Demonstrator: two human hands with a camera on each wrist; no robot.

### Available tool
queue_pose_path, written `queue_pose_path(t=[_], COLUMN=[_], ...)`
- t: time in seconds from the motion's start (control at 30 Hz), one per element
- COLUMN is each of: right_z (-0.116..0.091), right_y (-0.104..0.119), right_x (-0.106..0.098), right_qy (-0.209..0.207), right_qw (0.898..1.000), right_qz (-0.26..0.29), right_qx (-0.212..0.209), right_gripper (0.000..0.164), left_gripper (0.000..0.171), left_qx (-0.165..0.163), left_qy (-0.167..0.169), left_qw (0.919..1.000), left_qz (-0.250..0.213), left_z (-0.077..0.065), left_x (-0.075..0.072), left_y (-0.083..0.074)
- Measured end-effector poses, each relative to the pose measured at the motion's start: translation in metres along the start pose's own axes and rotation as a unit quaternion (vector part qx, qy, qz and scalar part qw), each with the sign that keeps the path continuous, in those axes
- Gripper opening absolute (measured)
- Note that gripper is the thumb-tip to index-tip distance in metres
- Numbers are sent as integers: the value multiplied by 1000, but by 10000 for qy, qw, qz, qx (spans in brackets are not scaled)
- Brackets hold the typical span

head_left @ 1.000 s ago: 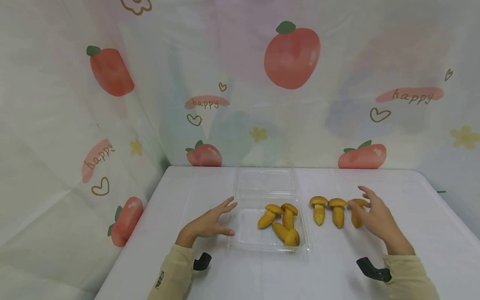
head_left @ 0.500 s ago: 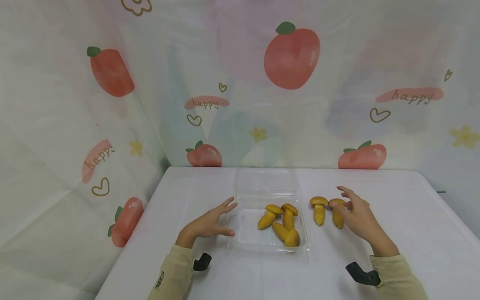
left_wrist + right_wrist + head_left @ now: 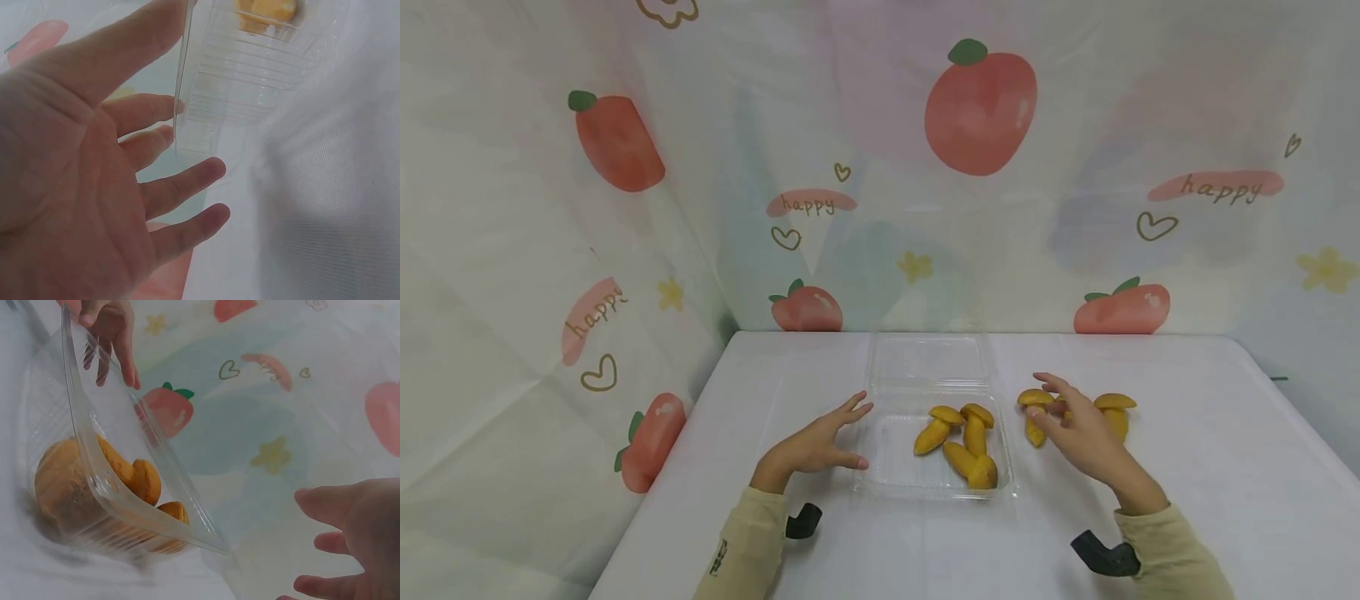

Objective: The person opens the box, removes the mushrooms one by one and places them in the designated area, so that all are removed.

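Note:
A clear plastic clamshell box lies with its lid folded back, three yellow mushrooms inside its right half. My left hand is spread beside the box's left wall; in the left wrist view its thumb and fingers reach the rim, and I cannot tell how firmly they touch. Over the row of loose mushrooms hovers my right hand, fingers parted, holding nothing. The left mushroom and the right mushroom of that row show beside it; the middle one is mostly hidden behind it.
The open lid extends toward the back of the white table. A printed cloth hangs behind and on the left. Black curved pieces sit by both wrists.
My right hand has moved left along the loose row, from the right mushroom toward the left one, uncovering the right one. The left hand and the box have stayed put.

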State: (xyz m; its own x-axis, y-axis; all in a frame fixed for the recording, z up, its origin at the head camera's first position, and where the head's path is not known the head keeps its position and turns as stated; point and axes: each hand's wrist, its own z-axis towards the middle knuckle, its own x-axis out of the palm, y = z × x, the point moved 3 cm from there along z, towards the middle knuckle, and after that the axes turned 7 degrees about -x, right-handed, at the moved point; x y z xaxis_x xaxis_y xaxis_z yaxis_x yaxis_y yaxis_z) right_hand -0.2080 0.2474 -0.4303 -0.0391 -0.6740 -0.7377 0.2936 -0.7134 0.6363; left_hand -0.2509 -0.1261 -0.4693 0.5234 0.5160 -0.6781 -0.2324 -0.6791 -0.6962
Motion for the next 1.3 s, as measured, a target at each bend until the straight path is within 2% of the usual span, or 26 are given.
queue_pose_path(t=[0.3,0.6,1.03,1.3], right_z=[-1,-1,4,11], right_y=[23,36,56,58], right_x=[13,35,68,79], right_qy=[254,471,1026,1205], right_qw=[9971,9934,9829,9764], right_qz=[544,663,1281,1501], right_qx=[-465,-813,-834,-974], right_gripper=[60,56,57,57], left_gripper=[92,92,92,91], left_qx=[-8,-38,-33,-9], left_qy=[-21,-17,-2,-35], left_qw=[10000,10000,10000,10000], left_qz=[-13,86,-28,0], left_z=[-1,-1,0,0], left_x=[-1,0,1,0], left_y=[-1,-1,1,0])
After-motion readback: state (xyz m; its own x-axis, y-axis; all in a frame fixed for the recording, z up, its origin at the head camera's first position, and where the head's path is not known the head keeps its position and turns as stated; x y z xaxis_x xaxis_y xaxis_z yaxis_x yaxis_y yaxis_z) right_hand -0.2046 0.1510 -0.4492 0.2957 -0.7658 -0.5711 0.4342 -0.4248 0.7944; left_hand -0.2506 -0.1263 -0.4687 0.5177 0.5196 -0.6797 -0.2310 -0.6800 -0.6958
